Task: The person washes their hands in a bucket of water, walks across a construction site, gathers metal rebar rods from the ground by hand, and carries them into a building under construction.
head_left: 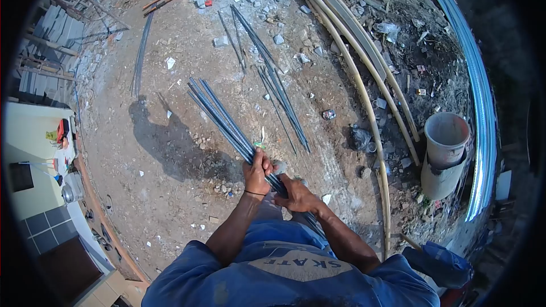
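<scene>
Head view: left hand (pixel 258 171) wrapped round the rod bundle (pixel 223 118), right hand (pixel 297 194) clamped on it too, closer to the body; bundle slants out over the dirt ground (pixel 176 210). Far ends fan apart, so a slack left grip could let single rods slide out. Loose rods (pixel 289 108) lie ahead, likely trip hazard if stepped on.

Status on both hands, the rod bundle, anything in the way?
Left hand and right hand closed on rod bundle. Bundle angled forward and left. Loose rods on ground ahead; nothing seen blocking the hands.
</scene>
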A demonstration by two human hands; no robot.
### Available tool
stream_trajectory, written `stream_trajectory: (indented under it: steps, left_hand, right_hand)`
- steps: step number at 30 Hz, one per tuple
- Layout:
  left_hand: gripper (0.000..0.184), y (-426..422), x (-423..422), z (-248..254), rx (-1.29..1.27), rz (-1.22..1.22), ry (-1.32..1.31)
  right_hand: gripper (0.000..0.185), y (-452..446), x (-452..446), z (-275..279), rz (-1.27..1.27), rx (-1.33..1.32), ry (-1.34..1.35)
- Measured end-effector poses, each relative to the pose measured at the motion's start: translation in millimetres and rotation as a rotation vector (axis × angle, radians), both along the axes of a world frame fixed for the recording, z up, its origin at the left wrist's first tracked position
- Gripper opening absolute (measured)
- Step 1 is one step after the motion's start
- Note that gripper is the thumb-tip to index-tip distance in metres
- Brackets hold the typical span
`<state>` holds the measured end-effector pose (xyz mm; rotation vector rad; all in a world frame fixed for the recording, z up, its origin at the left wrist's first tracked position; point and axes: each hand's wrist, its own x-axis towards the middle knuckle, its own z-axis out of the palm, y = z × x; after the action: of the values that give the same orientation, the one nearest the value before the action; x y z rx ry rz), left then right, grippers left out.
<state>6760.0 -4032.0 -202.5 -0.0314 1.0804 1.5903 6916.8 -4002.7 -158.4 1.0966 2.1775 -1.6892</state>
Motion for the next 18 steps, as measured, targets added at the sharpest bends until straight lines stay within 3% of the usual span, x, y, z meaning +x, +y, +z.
stream_trajectory:
  steps: [2, 3, 7, 8, 10, 12, 14, 16, 18]
  left_hand:
    - [0.031, 2, -17, 3, -0.069, 0.082, -0.044]
    - [0.034, 6, -21, 18, -0.09, 0.143, -0.028]
    - [0.036, 11, -31, 64, -0.039, 0.293, -0.018]
    - [0.037, 10, -33, 72, 0.022, 0.34, -0.06]
    - [0.037, 17, -39, 93, 0.086, 0.359, -0.068]
    - [0.039, 15, -22, 108, 0.167, 0.391, -0.045]
    - [0.038, 21, -10, 123, 0.244, 0.384, -0.06]
    - [0.036, 27, 1, 139, 0.373, 0.258, 0.176]
    - [0.033, 35, 2, 143, 0.454, 0.2, 0.214]
  right_hand:
    - [0.068, 1, 22, -5, -0.008, -0.116, 0.158]
    - [0.059, 0, 38, -22, 0.037, -0.16, 0.153]
    - [0.04, 28, 82, -3, 0.05, -0.273, 0.195]
    - [0.04, 42, 89, -7, 0.064, -0.256, 0.22]
    - [0.036, 57, 92, -10, 0.203, 0.069, 0.195]
    - [0.034, 62, 89, -3, 0.146, 0.053, 0.164]
    - [0.032, 75, 78, -15, 0.122, 0.272, 0.058]
    - [0.028, 88, 59, -38, 0.107, 0.262, 0.075]
    - [0.021, 94, 38, -60, 0.001, 0.215, 0.201]
